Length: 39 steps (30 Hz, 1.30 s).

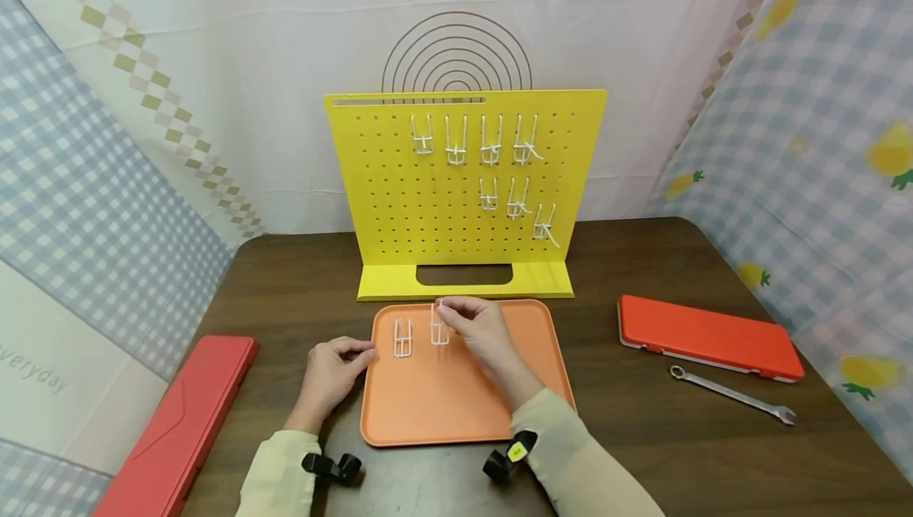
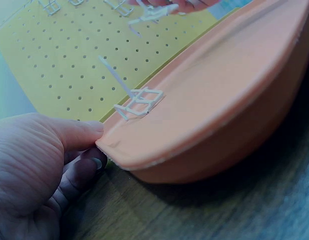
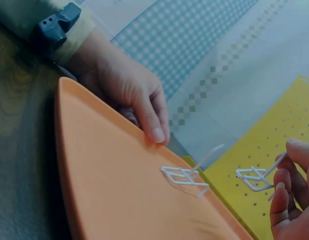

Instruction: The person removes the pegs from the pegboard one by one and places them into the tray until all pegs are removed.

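Observation:
My right hand (image 1: 485,335) pinches a white wire pegboard hook (image 1: 439,333) by its prong, above the orange tray (image 1: 456,414). In the right wrist view that hook (image 3: 254,179) hangs from thumb and fingertips. My left hand (image 1: 331,378) grips the tray's left rim, thumb on top and fingers below, as the left wrist view shows. A second white hook (image 1: 403,338) lies on the tray near its upper left corner, prong pointing up in the left wrist view. Behind the tray stands a yellow pegboard (image 1: 428,224) with several white hooks (image 1: 490,140) hung on it.
To the right lie a red flat case (image 1: 706,335) and a metal wrench (image 1: 735,396). Another red case (image 1: 185,422) lies along the left side. Patterned cloth (image 1: 285,65) hangs behind the brown table (image 1: 299,279) and on both sides.

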### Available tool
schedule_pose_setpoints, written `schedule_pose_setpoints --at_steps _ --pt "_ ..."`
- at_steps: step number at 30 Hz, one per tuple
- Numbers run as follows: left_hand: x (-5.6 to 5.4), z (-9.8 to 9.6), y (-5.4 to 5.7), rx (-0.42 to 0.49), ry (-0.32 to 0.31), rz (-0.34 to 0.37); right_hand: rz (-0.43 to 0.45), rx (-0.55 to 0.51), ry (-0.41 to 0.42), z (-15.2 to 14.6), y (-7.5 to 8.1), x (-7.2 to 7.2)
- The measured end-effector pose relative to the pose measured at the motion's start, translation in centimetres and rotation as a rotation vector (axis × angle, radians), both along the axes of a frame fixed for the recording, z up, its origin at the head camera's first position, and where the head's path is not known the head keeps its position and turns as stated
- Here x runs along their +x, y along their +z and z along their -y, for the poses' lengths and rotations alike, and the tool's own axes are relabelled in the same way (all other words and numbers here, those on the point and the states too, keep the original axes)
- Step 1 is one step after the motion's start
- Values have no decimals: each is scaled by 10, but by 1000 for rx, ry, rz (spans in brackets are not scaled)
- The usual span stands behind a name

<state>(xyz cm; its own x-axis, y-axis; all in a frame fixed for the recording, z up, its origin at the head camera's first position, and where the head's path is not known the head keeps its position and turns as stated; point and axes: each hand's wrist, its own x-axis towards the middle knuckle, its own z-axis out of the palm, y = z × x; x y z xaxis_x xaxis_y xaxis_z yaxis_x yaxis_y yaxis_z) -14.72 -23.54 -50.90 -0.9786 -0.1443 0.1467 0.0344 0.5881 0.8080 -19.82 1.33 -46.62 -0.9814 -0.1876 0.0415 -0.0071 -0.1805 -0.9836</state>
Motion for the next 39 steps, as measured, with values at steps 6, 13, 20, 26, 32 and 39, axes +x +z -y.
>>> schedule_pose_setpoints --at_steps 6,13,20,26,32,39 --pt "2 2 1 -2 0 -14 34 72 37 8 -11 2" --pt "-3 0 5 -15 -36 -40 19 118 40 9 -22 1" --pt "-2 1 7 -25 -33 -41 -26 125 46 13 -9 7" --pt "-2 1 6 -25 -32 -45 -34 167 22 13 0 12" --pt "-2 1 5 -31 -28 -40 -15 169 13 14 -3 11" --pt "0 1 3 -36 -23 -30 67 150 -6 15 -6 10"
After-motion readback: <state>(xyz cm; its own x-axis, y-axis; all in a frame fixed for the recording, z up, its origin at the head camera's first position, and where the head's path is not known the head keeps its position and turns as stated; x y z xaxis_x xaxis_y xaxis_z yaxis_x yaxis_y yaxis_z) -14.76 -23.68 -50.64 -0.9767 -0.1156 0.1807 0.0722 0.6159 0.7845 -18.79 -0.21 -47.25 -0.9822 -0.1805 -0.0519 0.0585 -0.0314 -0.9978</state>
